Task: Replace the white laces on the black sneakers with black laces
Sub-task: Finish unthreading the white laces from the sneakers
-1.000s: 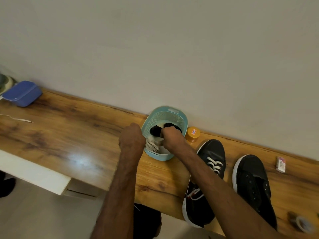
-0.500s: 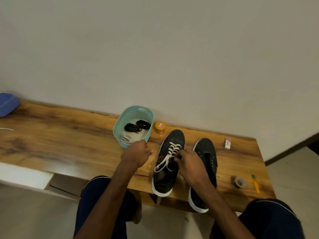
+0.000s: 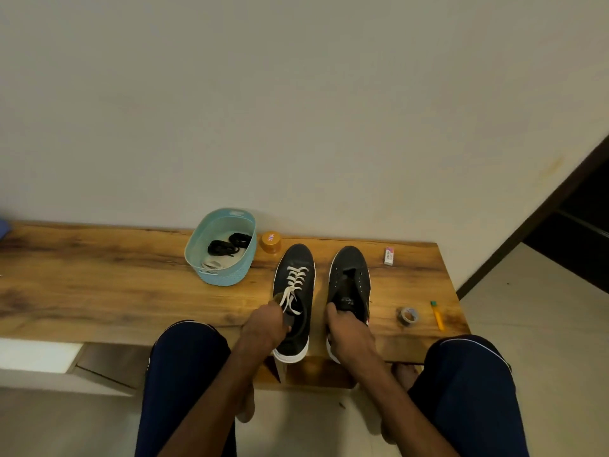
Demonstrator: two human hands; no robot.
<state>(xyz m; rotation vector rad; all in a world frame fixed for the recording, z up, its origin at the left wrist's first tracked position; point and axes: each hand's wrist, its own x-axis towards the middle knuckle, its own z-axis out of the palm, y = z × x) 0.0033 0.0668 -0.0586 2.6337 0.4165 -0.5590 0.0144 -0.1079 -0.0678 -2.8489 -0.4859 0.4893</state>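
Wood-grained bench (image 3: 99, 285) at mid-frame carries two matte black sneakers. The left hand (image 3: 265, 324) curls round the laced sneaker (image 3: 296, 334) at its collar, beside the flat white laces (image 3: 294, 280). The right hand (image 3: 349, 331) grips the unlaced sneaker (image 3: 351, 275). Coiled black laces (image 3: 227, 247) lie in an oval teal basket (image 3: 227, 277), left of centre.

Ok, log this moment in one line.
left hand: holds laced sneaker | right hand: holds unlaced sneaker | black laces: in basket

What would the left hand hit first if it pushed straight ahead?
Likely the white laces on the left sneaker, right in front of the left hand; depth is unclear.
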